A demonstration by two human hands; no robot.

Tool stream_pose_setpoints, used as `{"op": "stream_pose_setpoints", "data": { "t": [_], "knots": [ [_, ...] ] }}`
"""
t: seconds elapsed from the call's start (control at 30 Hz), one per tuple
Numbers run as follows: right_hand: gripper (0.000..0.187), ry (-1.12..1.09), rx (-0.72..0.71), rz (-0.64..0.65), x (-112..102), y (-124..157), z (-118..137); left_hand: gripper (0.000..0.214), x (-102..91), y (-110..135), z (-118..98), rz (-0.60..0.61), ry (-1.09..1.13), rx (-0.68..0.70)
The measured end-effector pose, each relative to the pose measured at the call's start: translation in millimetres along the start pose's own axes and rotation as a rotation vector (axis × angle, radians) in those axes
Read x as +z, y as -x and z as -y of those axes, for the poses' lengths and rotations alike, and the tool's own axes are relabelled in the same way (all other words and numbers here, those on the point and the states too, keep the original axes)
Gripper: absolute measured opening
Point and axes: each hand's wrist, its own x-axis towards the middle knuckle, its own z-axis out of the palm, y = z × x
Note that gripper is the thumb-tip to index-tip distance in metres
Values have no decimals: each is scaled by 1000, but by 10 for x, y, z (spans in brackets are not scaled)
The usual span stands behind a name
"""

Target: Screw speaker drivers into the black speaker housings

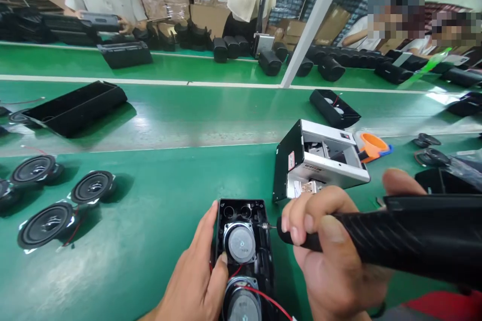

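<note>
A black speaker housing (pixel 266 260) lies on the green bench in front of me. Two round speaker drivers sit inside it, an upper driver (pixel 241 243) and a lower driver (pixel 244 306), magnets up, with red wires beside them. My left hand (pixel 196 271) grips the housing's left wall, its thumb over the edge by the upper driver. Wrapped in my right hand (pixel 331 245) is a black electric screwdriver (pixel 410 233), held almost level. Its bit points left and reaches the housing's right side near the upper driver; whether a screw is on the tip I cannot tell.
A white and black screw feeder (pixel 320 160) stands beyond my right hand, an orange cup (pixel 372 146) behind it. Loose speakers (pixel 47 225) lie at left. An empty black housing (pixel 75 107) and a smaller one (pixel 335 108) rest farther back. Co-workers (pixel 103 4) sit across the bench.
</note>
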Motion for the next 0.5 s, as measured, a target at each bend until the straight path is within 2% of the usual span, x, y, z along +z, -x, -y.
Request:
{"op": "stream_pose_setpoints", "data": {
  "t": [0.27, 0.5],
  "knots": [
    [56, 23, 60, 41, -24, 129, -175, 74, -17, -20, 0, -18, 38, 31],
    [58, 38, 55, 95, -57, 150, -248, 76, -15, -12, 23, -11, 21, 36]
  ]
}}
